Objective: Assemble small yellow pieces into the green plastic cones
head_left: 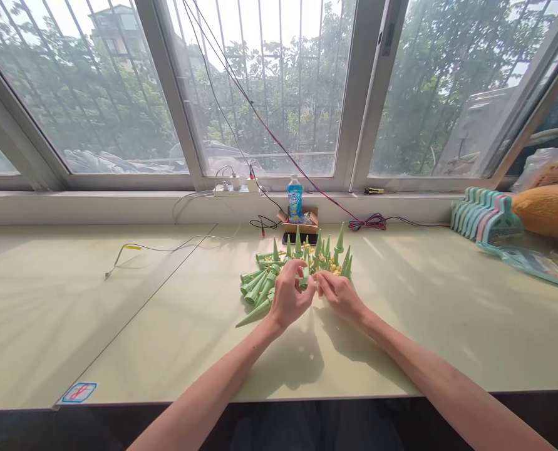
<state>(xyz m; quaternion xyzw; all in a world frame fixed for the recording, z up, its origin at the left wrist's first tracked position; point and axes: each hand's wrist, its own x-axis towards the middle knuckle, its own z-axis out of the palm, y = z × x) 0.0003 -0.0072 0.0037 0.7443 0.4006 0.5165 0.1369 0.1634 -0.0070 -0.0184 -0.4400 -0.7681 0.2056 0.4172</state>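
Note:
A heap of green plastic cones [260, 285] lies on the pale table [166, 326], some flat on their sides, others standing upright [339, 241] behind. Small yellow pieces [335, 269] are scattered among them. My left hand [290, 297] is curled closed on a green cone [305, 279] at the front of the heap. My right hand [342, 294] meets it fingertip to fingertip, its fingers pinched together on something too small to make out.
A blue bottle [294, 199] stands in a small cardboard box [302, 222] by the window sill. Red and black wires [372, 220] and a white cable [133, 248] trail across the table. A row of pastel plastic parts [485, 216] and a yellow cushion [548, 210] sit at the right.

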